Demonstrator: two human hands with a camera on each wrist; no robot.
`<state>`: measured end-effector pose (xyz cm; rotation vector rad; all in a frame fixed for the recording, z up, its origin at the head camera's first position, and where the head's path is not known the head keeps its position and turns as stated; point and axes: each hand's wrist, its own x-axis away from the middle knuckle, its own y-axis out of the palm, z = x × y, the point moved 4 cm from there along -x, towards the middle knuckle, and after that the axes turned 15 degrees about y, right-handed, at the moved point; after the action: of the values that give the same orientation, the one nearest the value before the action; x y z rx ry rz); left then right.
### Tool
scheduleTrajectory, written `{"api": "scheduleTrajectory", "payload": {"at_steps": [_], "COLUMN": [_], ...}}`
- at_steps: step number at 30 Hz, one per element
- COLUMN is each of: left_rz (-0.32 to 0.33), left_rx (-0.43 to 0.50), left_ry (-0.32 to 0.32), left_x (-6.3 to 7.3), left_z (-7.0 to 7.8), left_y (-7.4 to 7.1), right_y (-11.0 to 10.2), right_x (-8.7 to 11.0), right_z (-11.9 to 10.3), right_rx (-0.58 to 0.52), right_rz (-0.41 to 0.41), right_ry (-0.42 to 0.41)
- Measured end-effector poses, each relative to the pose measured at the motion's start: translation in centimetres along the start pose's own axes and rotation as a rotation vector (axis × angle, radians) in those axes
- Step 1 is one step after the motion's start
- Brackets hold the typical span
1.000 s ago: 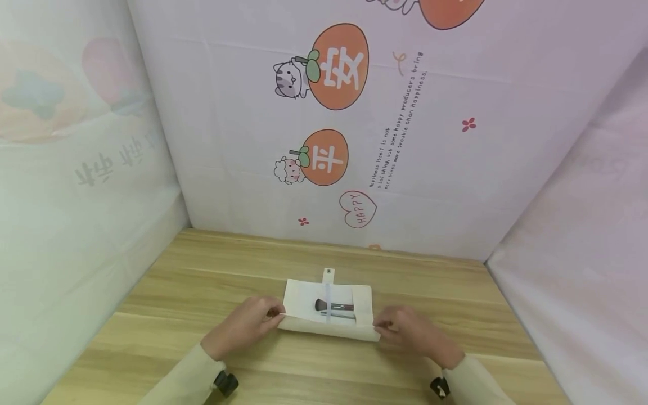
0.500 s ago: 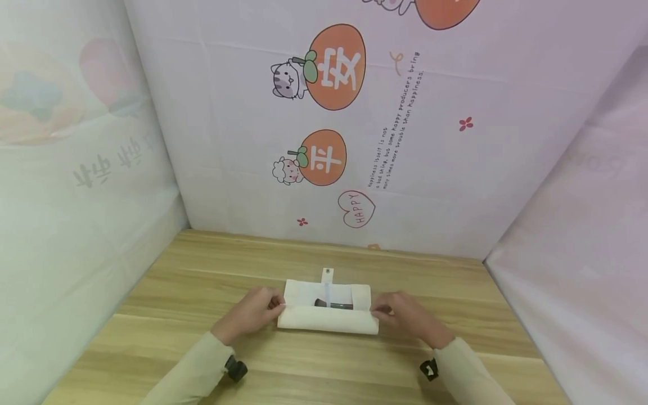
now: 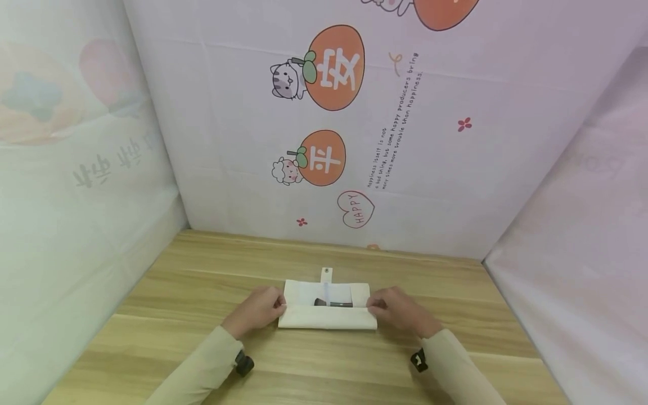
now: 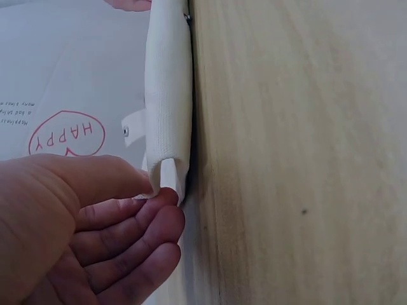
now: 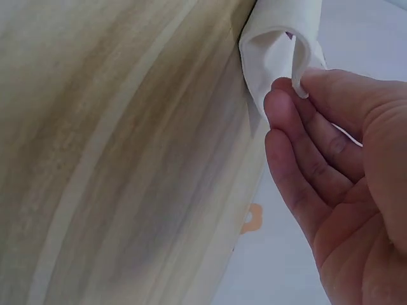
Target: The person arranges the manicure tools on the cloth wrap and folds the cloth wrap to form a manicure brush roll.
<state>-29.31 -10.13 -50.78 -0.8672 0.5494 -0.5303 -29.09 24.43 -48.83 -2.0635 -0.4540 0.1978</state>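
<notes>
A cream fabric brush roll [image 3: 328, 318] lies on the wooden table, its near part folded over toward the back. Inside, a dark makeup brush [image 3: 336, 304] shows above the fold, lying under a pale strap; anything lower is covered. My left hand [image 3: 259, 308] pinches the left end of the folded edge between thumb and fingers, and the left wrist view shows the cloth [image 4: 168, 95] curling there. At the other end my right hand [image 3: 397, 309] pinches the same edge; in the right wrist view the rolled cloth [image 5: 280, 38] forms an open loop.
A strap with a metal snap [image 3: 327, 273] sticks out from the roll's far side. The wooden table [image 3: 324, 365] reaches back to a printed white cloth wall [image 3: 243, 169]. Similar cloth hangs at left and right. Dark bands [image 3: 244, 363] sit on both wrists.
Both hands have moved the near edge of the brush roll away from the body, folding it over. A second slim tool below the brush is now covered. The last half second shows only slight movement.
</notes>
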Motion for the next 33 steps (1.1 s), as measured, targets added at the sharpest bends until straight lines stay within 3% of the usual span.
{"api": "scheduleTrajectory", "payload": {"at_steps": [9,17,19,23,28,33], "left_rz": [-0.045,0.006,0.008,0.004,-0.030,-0.132], "left_rx": [-0.069,-0.179,-0.212,-0.258,-0.237,-0.227], "left_ry": [-0.013,0.020,0.051,0.171,0.319,0.311], "left_x": [-0.3,-0.4,-0.5,-0.8,-1.0,-0.6], "left_z": [0.6,1.0,1.1,1.2,1.5,1.7], "left_y": [0.1,0.0,0.1,0.4,0.4,-0.1], "right_y": [0.6,0.7,0.7,0.8,0.8,0.6], "right_x": [-0.8,-0.6,-0.6,-0.4,0.2,1.1], "right_z": [0.3,-1.1,-1.3,-1.5,-2.0,-2.6], "right_rx": [0.018,0.098,0.131,0.178,0.266,0.352], "right_rz": [-0.004,0.040,0.061,0.110,0.137,0.089], "right_ry": [-0.001,0.015,0.005,-0.057,-0.154,-0.185]}}
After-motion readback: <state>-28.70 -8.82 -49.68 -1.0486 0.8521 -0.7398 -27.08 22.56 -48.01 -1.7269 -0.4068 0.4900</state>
